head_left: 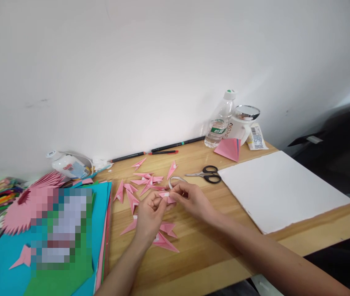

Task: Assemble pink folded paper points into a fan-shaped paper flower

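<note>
Between finger and thumb, my left hand (150, 213) pinches a small folded pink paper piece (171, 200) with a white patch on it. My right hand (194, 200) is closed at the piece's right end, its fingertips on a narrow white tape strip (176, 178) that curls up in a loop behind them. Its fingers partly hide the join between tape and paper. Several similar pointed pink pieces (132, 201) lie about my hands, some with white patches. Black-handled scissors (211, 174) rest just beyond my right hand.
A white board (281, 191) lies at right. A water bottle (219, 123), white mug (239, 127) and pink folded paper (229, 149) stand near the wall, with pens (178, 144) along it. Coloured sheets (101, 213), a pink zigzag-edged paper (17, 216) and a white bottle (68, 164) are left.
</note>
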`<move>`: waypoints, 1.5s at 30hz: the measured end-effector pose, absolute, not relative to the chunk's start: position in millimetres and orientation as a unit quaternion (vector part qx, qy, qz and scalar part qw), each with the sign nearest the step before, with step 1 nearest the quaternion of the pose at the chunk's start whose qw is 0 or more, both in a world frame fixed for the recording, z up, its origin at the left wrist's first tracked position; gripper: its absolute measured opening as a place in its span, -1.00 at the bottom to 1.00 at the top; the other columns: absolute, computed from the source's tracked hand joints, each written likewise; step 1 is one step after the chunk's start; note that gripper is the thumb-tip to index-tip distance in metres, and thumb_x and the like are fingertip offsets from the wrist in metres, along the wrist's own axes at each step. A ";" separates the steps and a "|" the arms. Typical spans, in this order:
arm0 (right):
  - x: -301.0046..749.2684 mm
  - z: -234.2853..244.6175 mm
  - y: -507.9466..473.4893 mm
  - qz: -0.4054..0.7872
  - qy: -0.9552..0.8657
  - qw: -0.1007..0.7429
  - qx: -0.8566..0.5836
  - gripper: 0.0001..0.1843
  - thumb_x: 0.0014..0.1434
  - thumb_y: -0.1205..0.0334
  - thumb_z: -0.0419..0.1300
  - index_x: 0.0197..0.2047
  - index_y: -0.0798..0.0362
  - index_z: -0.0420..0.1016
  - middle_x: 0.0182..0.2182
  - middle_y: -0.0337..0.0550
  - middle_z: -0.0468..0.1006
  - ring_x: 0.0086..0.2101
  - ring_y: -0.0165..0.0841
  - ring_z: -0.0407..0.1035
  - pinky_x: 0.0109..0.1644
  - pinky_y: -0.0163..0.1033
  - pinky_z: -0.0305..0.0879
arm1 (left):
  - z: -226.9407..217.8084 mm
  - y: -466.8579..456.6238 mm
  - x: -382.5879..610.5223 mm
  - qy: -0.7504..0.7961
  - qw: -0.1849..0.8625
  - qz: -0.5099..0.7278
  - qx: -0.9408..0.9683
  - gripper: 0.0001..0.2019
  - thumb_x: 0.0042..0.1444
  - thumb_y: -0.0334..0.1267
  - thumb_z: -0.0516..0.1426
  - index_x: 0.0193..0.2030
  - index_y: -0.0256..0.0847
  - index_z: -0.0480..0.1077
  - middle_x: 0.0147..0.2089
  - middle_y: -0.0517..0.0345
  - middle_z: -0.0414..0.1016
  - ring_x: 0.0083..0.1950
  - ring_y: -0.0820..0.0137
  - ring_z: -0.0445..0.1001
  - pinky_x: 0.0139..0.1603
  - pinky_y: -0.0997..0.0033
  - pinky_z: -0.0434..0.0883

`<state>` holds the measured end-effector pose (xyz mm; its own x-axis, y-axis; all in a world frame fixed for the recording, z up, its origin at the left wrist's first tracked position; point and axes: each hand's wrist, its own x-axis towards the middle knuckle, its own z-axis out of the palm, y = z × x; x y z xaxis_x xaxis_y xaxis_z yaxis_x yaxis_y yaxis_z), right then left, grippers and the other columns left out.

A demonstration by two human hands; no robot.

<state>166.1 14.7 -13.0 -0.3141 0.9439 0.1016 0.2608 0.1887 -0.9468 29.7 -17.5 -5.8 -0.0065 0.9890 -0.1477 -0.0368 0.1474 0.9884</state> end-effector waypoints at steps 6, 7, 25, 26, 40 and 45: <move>166.9 -14.1 16.2 0.425 -0.682 0.393 -0.448 -0.81 0.07 0.31 0.08 -0.55 0.10 0.34 -0.54 -0.27 0.34 -0.51 -0.47 0.19 -0.45 -0.38 0.08 | -9.7 -15.7 23.0 0.614 0.387 0.456 0.515 -0.86 -0.07 -0.27 0.15 -0.55 -0.19 0.26 -0.67 0.34 0.30 -0.55 0.46 0.37 -0.51 0.53 0.31; 167.1 -13.4 16.4 0.436 -0.681 0.389 -0.442 -0.80 0.08 0.30 0.07 -0.56 0.10 0.34 -0.55 -0.27 0.34 -0.51 -0.47 0.19 -0.46 -0.38 0.07 | -9.5 -15.4 22.8 0.597 0.420 0.464 0.502 -0.85 -0.06 -0.26 0.15 -0.53 -0.19 0.25 -0.65 0.33 0.33 -0.53 0.46 0.39 -0.48 0.51 0.34; 167.2 -9.5 17.5 0.460 -0.670 0.371 -0.450 -0.82 0.01 0.41 0.11 -0.58 0.12 0.42 -0.57 -0.28 0.37 -0.53 -0.49 0.19 -0.47 -0.40 0.06 | -5.3 -16.6 31.0 0.506 0.564 0.491 0.429 -0.81 -0.08 -0.19 0.21 -0.48 -0.23 0.29 -0.62 0.35 0.39 -0.50 0.46 0.46 -0.29 0.36 0.48; 167.2 -10.0 17.7 0.459 -0.672 0.371 -0.448 -0.82 0.01 0.41 0.10 -0.59 0.12 0.41 -0.57 -0.28 0.36 -0.53 -0.49 0.19 -0.47 -0.40 0.05 | -5.1 -16.8 31.1 0.506 0.565 0.491 0.429 -0.81 -0.08 -0.19 0.21 -0.48 -0.23 0.30 -0.62 0.34 0.39 -0.49 0.45 0.46 -0.29 0.36 0.48; 165.9 -12.0 16.8 0.439 -0.673 0.385 -0.454 -0.80 -0.01 0.42 0.10 -0.63 0.12 0.39 -0.59 -0.30 0.27 -0.53 -0.50 0.14 -0.47 -0.40 0.02 | -7.2 -18.5 33.0 0.496 0.567 0.501 0.426 -0.79 -0.08 -0.18 0.22 -0.48 -0.24 0.31 -0.65 0.36 0.31 -0.53 0.50 0.39 -0.29 0.37 0.47; 166.3 -11.9 17.8 0.441 -0.677 0.388 -0.444 -0.79 -0.01 0.41 0.11 -0.63 0.12 0.40 -0.59 -0.31 0.23 -0.53 -0.51 0.12 -0.48 -0.40 -0.01 | -8.2 -18.5 33.5 0.490 0.579 0.505 0.412 -0.81 -0.08 -0.20 0.23 -0.45 -0.24 0.33 -0.63 0.37 0.30 -0.53 0.52 0.38 -0.25 0.37 0.47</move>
<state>166.3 17.8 -11.9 -0.3041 0.9433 0.1332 0.2593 0.2165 -0.9412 33.5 -18.5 -8.2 0.0097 0.9884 -0.1515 -0.1806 0.1508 0.9719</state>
